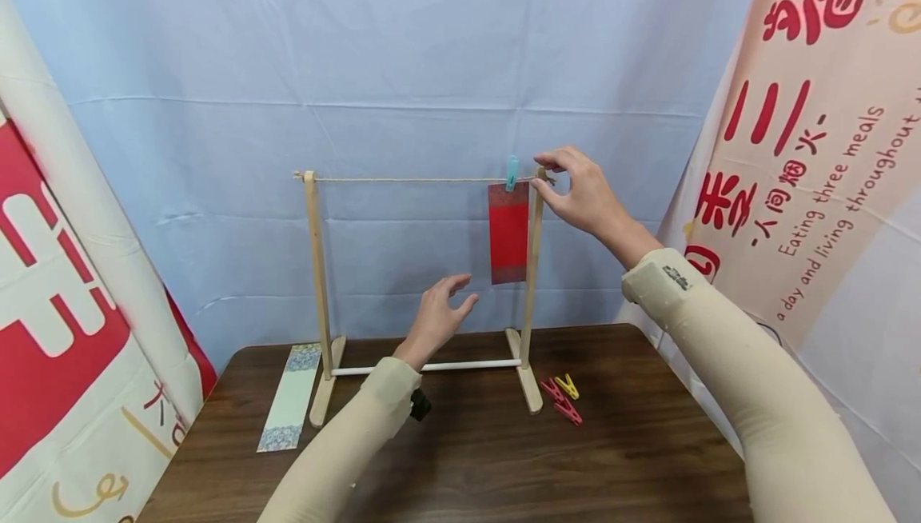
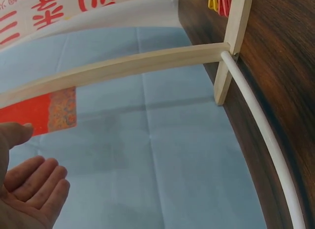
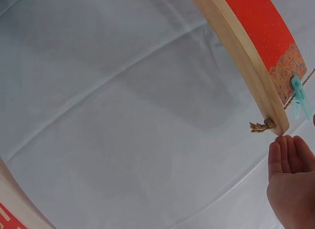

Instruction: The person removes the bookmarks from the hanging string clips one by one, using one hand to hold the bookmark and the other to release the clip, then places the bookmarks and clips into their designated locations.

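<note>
A red paper strip (image 1: 508, 235) with patterned ends hangs from the rope (image 1: 403, 180) of a wooden stand (image 1: 317, 267). One teal clothespin (image 1: 512, 173) clips its top edge to the rope, close to the right post. My right hand (image 1: 581, 191) is held at the top of that post, thumb and fingers apart, with nothing between them; in the right wrist view the fingertips (image 3: 288, 140) are by the post's end. Lower down, my left hand (image 1: 436, 317) hovers in front of the stand, left of the strip's bottom edge, its fingers loosely extended and holding nothing.
Pink clothespins (image 1: 564, 407) and a yellow clothespin (image 1: 568, 386) lie on the brown table (image 1: 612, 459), right of the stand's foot. A pale paper strip (image 1: 291, 399) with blue patterned ends lies left of the stand. Behind hangs a light blue cloth (image 1: 403, 67); printed banners flank both sides.
</note>
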Demonstrator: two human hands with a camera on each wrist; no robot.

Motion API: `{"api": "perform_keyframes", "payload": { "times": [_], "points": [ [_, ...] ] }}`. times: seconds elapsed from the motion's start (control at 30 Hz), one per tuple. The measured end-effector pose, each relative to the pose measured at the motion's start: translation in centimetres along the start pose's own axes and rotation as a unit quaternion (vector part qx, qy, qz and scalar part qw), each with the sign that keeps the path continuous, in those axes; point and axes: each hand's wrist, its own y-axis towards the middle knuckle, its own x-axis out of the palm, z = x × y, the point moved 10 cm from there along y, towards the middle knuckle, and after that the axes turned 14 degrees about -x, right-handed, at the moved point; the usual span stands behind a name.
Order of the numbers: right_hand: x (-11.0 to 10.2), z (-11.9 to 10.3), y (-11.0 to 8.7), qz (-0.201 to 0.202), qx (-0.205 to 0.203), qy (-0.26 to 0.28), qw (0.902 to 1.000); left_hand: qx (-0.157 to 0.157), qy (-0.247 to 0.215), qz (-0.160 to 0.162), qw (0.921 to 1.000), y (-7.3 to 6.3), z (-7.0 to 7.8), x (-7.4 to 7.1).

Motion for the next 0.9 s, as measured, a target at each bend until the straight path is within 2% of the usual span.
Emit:
{"api": "perform_keyframes", "payload": {
  "times": [0.33,0.9],
  "points": [
    [0.0,0.6,-0.1,0.000,-0.006,0.003,1.0000,-0.004,-0.001,-0.014,0.9999,0.4,-0.5,1.2],
    [0.4,1.8,0.1,-0.020,0.023,0.021,0.9993,-0.001,-0.011,-0.034,0.9994,1.3,-0.3,2.5]
  ]
}}
